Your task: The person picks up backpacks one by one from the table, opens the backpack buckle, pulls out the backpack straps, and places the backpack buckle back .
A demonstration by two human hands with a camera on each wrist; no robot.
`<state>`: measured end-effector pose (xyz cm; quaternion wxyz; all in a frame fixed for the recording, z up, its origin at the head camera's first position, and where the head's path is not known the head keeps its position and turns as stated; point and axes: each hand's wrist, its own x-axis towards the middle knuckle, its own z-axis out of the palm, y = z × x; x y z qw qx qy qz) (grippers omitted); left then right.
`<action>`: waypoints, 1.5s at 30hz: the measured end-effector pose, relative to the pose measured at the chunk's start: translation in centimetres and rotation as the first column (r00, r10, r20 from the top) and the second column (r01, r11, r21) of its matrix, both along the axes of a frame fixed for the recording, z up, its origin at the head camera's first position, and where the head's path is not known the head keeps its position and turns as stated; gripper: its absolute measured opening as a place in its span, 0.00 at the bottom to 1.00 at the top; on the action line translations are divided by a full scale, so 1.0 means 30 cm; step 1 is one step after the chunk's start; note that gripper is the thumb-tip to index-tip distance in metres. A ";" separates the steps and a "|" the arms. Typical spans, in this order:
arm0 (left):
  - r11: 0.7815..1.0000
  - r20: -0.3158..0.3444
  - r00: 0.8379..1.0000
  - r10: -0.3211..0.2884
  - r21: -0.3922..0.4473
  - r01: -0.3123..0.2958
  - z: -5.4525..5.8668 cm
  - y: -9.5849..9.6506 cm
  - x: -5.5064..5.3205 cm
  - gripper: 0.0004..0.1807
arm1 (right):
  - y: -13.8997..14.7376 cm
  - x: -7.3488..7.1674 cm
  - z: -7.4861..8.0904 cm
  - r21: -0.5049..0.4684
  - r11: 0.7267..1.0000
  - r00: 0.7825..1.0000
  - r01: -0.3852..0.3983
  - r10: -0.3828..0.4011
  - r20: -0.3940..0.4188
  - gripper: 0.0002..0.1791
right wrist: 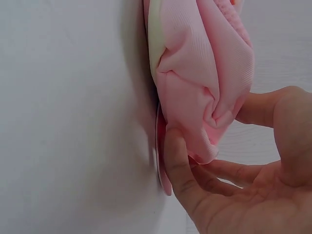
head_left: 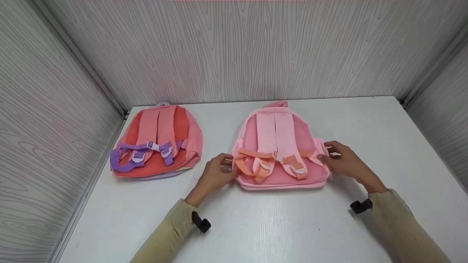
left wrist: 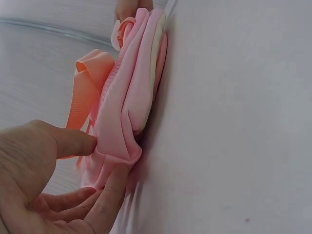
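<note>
Pinching the pale pink backpack (head_left: 275,140) by opposite lower sides, seemingly to keep it steady, the fingers (left wrist: 111,192) of the left hand (head_left: 218,171) and right hand (head_left: 345,159) held it strap-side up on the worktop (head_left: 278,223), just right of frame centre.

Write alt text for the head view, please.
A person's left hand and right hand hold opposite sides of a pink backpack, its shoulder straps facing up, on a white table. A red backpack with purple webbing lies to the left.

Shot from head height, forward and down over the worktop (head_left: 278,226); in both wrist views, close on the same pink backpack (head_left: 279,146).
</note>
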<state>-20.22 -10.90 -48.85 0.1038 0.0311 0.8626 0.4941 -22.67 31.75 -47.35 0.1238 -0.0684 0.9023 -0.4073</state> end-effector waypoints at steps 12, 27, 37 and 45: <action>0.998 -0.053 0.999 0.010 0.060 -0.007 -0.025 -0.083 0.057 0.25 | -0.064 0.053 0.002 -0.001 0.999 0.998 -0.041 0.041 -0.041 0.37; 0.999 -0.046 0.999 0.019 0.046 -0.017 -0.015 -0.151 0.099 0.25 | -0.108 0.101 0.011 -0.037 0.996 0.995 -0.080 0.078 -0.056 0.37; 0.998 -0.031 0.998 0.054 -0.035 -0.055 0.015 -0.152 0.107 0.25 | -0.119 0.112 0.034 0.012 0.999 0.992 -0.038 0.039 -0.123 0.35; 0.991 -0.185 0.978 0.101 -0.070 -0.115 0.056 -0.153 0.109 0.22 | -0.156 0.111 0.064 0.023 0.999 0.953 -0.034 0.039 -0.300 0.28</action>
